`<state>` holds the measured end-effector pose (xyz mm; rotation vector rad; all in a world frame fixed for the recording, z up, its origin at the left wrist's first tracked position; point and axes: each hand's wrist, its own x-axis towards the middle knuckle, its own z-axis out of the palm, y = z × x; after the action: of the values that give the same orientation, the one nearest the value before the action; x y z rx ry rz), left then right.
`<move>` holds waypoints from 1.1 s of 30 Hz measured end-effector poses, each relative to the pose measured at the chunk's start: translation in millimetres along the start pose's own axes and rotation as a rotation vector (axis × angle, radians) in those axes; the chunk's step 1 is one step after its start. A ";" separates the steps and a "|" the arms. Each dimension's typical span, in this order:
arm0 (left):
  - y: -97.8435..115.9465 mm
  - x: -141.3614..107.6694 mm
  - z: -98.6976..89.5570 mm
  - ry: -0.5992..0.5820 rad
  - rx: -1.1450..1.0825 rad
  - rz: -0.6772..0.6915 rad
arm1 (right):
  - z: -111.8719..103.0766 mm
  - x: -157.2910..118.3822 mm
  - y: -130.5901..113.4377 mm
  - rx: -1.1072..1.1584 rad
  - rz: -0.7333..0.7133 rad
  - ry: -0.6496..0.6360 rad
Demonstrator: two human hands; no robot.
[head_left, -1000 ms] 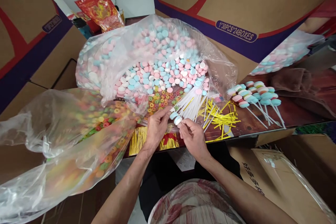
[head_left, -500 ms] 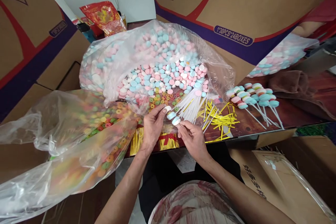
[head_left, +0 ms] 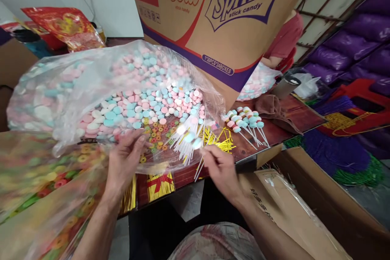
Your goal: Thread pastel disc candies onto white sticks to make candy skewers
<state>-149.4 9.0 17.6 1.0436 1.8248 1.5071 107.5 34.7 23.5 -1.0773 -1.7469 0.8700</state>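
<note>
My right hand (head_left: 221, 172) is closed in a pinch on the lower end of a candy skewer (head_left: 189, 138), blurred by motion, with white and blue marshmallow discs on it. The skewer tilts up to the left over a bundle of white sticks (head_left: 182, 148). My left hand (head_left: 122, 162) is at the near edge of the heap of pink, blue and white marshmallow discs (head_left: 134, 107). Its thumb and fingers are slightly apart, and nothing shows between them. Beside it lie small coloured ring candies (head_left: 157, 134).
Finished-looking candy skewers (head_left: 245, 120) lie at the right, beyond gold twist ties (head_left: 221, 140). A clear bag of ring candies (head_left: 61, 183) fills the left front. Behind stands a large carton (head_left: 189, 28). A brown cloth (head_left: 274, 109) and a person's red sleeve (head_left: 284, 36) are farther right.
My left hand has let go of the skewer's top and moved left to the marshmallow heap. My right hand keeps the skewer. The view has swung right.
</note>
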 end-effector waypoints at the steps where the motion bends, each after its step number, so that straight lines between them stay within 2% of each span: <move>1: -2.3 4.1 -3.1 0.012 0.017 -0.008 | -16.6 4.8 5.3 -0.050 -0.008 0.087; 4: -10.0 10.6 -8.8 0.050 0.088 -0.008 | -69.2 24.0 30.2 -0.270 -0.015 0.416; 6: -13.1 10.9 -9.5 0.040 0.157 0.027 | -99.5 40.5 53.6 -0.474 0.006 0.546; 8: -14.8 10.5 -8.9 0.014 0.241 0.072 | -120.4 56.7 78.1 -0.668 0.076 0.571; 9: -15.4 10.5 -8.6 0.002 0.289 0.093 | -126.7 63.2 88.5 -0.750 0.154 0.535; 10: -15.9 10.7 -8.6 -0.004 0.338 0.117 | -130.5 67.9 96.4 -0.805 0.226 0.498; 12: -16.4 11.2 -8.8 -0.010 0.433 0.170 | -131.0 70.8 102.5 -0.864 0.228 0.452; 15: -15.2 13.4 -8.0 -0.004 0.538 0.237 | -114.4 61.6 89.2 -0.907 0.023 0.571; 17: -11.8 17.8 -3.7 -0.020 0.570 0.273 | -91.4 53.1 73.0 -0.863 -0.104 0.558; 20: -2.2 31.0 11.5 -0.048 0.655 0.332 | -45.8 46.9 49.7 -0.614 -0.203 0.139; 22: 4.7 43.2 26.5 -0.072 0.768 0.343 | -15.3 48.7 36.3 -0.597 -0.164 0.028; 26: 10.6 66.5 55.7 -0.173 0.945 0.365 | 29.9 60.8 12.0 -0.833 0.088 -0.171; 29: 7.7 77.1 67.5 -0.237 1.024 0.381 | 46.8 68.8 0.1 -0.948 0.188 -0.255; 33: 2.3 83.1 68.1 -0.241 0.978 0.371 | 50.8 74.4 1.7 -0.857 0.256 -0.265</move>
<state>-139.5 115.7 10.1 1.9853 2.2893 0.5213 43.6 98.1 26.9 -1.8281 -2.3188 0.3948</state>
